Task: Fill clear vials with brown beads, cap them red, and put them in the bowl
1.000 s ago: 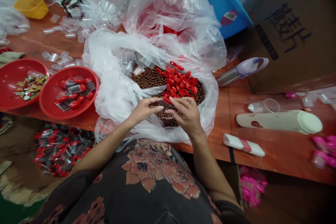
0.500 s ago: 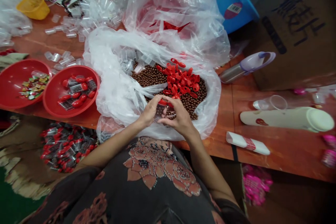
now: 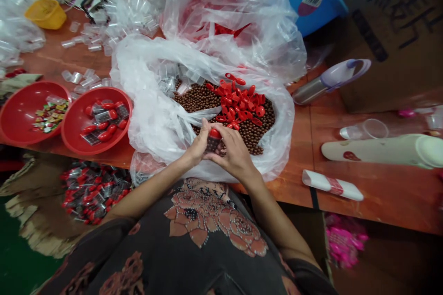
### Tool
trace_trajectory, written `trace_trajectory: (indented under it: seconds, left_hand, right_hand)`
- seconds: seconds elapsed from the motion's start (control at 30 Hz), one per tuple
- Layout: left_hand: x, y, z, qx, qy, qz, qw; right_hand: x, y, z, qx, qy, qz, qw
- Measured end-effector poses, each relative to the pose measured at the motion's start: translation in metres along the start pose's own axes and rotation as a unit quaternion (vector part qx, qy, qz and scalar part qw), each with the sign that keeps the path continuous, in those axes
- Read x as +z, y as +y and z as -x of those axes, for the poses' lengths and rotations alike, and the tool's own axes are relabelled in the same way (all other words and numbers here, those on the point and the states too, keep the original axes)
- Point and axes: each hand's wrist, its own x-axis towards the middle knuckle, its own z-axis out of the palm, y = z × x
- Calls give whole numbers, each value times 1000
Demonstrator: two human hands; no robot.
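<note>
Between my two hands is a small clear container with a red cap [image 3: 214,134] and dark brown balls inside. My left hand [image 3: 200,142] grips it from the left, with the thumb beside the cap. My right hand [image 3: 234,151] closes on it from the right and covers part of it. Just beyond my fingers lies an open plastic bag [image 3: 145,115] of brown chocolate balls [image 3: 197,99]. On the balls rests a heap of loose red caps [image 3: 238,101], and clear empty tubes [image 3: 168,80] lie at the bag's left side.
Left of the bag stand a red bowl [image 3: 71,145] of filled capped containers and another red bowl [image 3: 12,124] with small colourful pieces. A carton below holds many capped containers [image 3: 93,193]. To the right lie a pale bottle [image 3: 374,151], a steel flask [image 3: 308,93] and a white packet [image 3: 321,181].
My fingers have shifted around the container, and its red cap now shows upright between them. The whole view has moved slightly.
</note>
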Motion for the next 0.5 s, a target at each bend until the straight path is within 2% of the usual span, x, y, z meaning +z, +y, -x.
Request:
trace_trajectory:
  seconds: [0.07,0.2,0.33,0.5]
  left_hand:
    - [0,-1,-1,-10,-3,-2,1000]
    - [-3,-4,-4,31,11,-39,999]
    - [-5,-5,-2,69,33,-77,994]
    - [-8,-3,11,63,48,-75,994]
  right_hand:
    - [0,-1,1,-12,2,40,999]
    - [1,-2,0,-32,-2,80,996]
    - [2,-1,-6,-57,5,73,996]
    - [9,-1,-10,-96,6,54,994]
